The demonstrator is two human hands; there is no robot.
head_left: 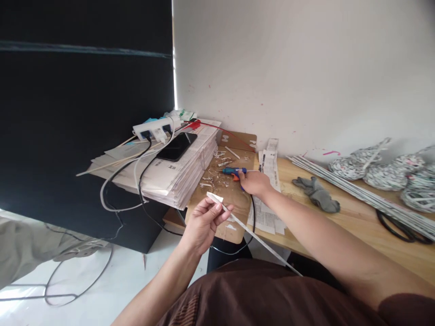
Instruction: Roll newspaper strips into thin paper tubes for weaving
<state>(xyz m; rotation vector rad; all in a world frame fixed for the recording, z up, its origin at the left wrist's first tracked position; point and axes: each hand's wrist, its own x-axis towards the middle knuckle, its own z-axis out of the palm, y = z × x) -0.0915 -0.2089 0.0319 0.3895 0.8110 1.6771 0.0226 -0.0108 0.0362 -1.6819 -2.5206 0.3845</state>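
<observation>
Between the thumb and fingers of my left hand (205,222) is a thin rolled paper tube (253,234), with a small loose flap at its upper end. The tube slants down to the right toward my lap. My right hand (254,183) is closed on a blue hot glue gun (234,171) with an orange trigger, its nozzle pointing left. Below the glue gun lies a brown cardboard sheet (234,210) littered with paper scraps and glue bits. My palm hides part of the gun's handle.
Left of the cardboard, a tall newspaper stack (183,181) carries a phone (177,146) and a white power strip (156,128) with trailing cables. To the right are printed paper strips (270,181), a grey glove (317,194), several long paper tubes (360,194) and woven paper bundles (384,170).
</observation>
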